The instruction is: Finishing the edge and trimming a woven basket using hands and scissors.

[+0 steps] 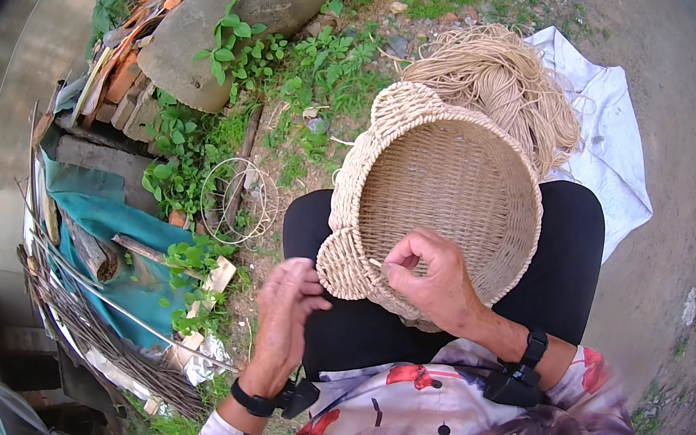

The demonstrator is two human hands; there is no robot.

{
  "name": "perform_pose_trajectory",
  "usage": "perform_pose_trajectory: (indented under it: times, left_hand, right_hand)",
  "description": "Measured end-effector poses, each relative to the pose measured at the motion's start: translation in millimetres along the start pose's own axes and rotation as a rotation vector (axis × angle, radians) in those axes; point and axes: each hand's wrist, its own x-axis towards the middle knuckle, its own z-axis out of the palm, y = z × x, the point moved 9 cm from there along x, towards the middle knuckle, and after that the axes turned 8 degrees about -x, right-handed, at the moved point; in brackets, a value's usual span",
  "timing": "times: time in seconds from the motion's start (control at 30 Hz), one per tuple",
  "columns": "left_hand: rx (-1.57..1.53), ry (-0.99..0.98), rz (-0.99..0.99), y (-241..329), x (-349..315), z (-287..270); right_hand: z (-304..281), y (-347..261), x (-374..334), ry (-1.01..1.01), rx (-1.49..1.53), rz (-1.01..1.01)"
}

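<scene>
A round basket (450,206) woven of tan cord rests tilted on my lap, its opening turned up towards me. Two rounded ear-like flaps stick out from its left side, an upper flap (403,102) and a lower flap (344,266). Over the near left rim, my right hand (436,278) is closed in a pinch between thumb and forefinger. A short pale end of cord (374,263) shows at those fingertips. My left hand (288,306) is just left of the lower flap, slightly blurred, fingers loosely bent and apart, with nothing visible in it.
Beyond the basket, a heap of loose tan cord (507,84) lies on a white sheet (608,135). A loose coil of thin cord (240,201) is on the ground at left, among green plants. Further left are a teal cloth (109,222), bricks, sticks and a curved grey slab (248,13).
</scene>
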Motion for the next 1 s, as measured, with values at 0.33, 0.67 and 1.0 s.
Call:
perform_pose_trajectory:
  times: [0.33,0.67,1.0]
  left_hand:
    - [-0.240,-0.217,-0.355,-43,-9,38]
    - [-0.428,-0.228,-0.439,-64,-10,33]
    - [-0.425,-0.223,-0.422,-64,-12,33]
  right_hand:
    - [17,16,2,-0.078,0.007,0.118]
    - [21,21,5,-0.101,-0.003,0.125]
    - [27,23,16,-0.231,-0.042,0.162]
